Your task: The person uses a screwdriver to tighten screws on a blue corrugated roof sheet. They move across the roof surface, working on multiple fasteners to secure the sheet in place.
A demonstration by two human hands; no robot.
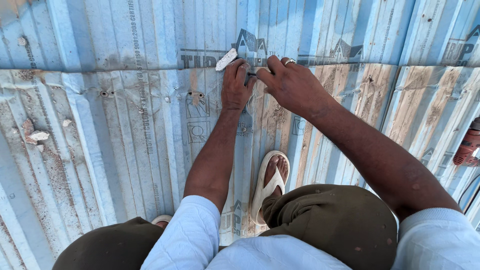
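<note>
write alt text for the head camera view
Both hands meet at the overlap of two corrugated metal roofing sheets: the left hand and the ringed right hand pinch a small dark object. A pale stone chip lies beside them; a red power drill sits at the right edge.

The left hand (236, 84) and the right hand (291, 85) are pressed close, so the small dark thing (251, 74) between the fingers is mostly hidden, too small to tell what it is. The red power tool (467, 146) is cut off by the right edge. One sandal (162, 219) peeks from behind a knee.
</note>
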